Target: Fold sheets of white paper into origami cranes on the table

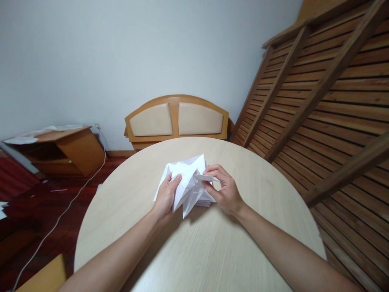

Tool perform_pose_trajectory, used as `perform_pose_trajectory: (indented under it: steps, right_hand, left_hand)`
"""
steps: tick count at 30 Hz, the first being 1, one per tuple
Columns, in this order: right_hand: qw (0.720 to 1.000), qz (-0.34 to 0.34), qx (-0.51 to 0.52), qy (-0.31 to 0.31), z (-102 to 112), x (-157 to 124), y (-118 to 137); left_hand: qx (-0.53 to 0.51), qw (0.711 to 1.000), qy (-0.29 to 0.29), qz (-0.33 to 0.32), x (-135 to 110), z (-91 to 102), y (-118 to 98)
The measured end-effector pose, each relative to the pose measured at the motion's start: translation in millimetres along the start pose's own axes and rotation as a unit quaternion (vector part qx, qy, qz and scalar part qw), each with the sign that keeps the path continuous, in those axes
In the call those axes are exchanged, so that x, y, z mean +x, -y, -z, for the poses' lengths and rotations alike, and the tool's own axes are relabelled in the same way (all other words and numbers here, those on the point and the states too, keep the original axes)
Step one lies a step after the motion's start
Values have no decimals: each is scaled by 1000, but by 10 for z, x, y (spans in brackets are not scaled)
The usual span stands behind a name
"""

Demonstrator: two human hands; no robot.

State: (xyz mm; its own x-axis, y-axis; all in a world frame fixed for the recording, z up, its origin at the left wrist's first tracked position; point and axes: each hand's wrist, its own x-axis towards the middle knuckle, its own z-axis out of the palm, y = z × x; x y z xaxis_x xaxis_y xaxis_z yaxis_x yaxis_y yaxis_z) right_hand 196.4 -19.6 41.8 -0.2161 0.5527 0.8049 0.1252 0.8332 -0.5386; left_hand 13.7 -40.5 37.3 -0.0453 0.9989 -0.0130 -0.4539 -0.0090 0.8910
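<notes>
A folded white paper piece [189,181] with several pointed flaps is held between my two hands, above the round table. My left hand [165,196] grips its left side, with the thumb lying on top of the paper. On the other side, my right hand [223,188] pinches one narrow flap between thumb and fingers. Beneath it lie more white paper sheets [209,198], stacked on the table and partly covered by the held piece. The undersides of the folds are hidden.
The round light wood table [237,243] fills the foreground. Behind it stands a headboard [175,117] with two cream panels. A slatted wooden bed frame [328,113] leans on the right. At left are a low cabinet [75,152] and a white cable [71,202] across the floor.
</notes>
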Motion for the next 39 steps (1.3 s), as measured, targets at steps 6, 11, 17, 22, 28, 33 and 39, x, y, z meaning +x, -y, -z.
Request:
perform_pose_trajectory:
  steps: [6,11,17,22,28,33,39]
  right_hand:
    - [999,27,-38,-10,-98,-78,-37]
    - [995,-54,36,-73,-143,-134,-70]
    - [992,-96,81,10,-67,-72,-44]
    - [991,-56,98,67,-24,-43,-74]
    - [986,-71,119,88,3,-24,-51]
    - [986,-71,115,99,20,-17,-53]
    - [986,-65,95,120,39,-7,-49]
  left_hand:
    - [0,1000,-17,-6,16,-10,15]
    - [-1,999,-30,-30,36,-10,61]
    - [31,999,-21,-34,20,-9,86]
    - [45,999,-7,-30,10,10,101]
    - [52,998,0,-29,26,27,103]
    - [49,999,5,-22,21,30,98]
    - [62,997,-20,-39,29,45,118]
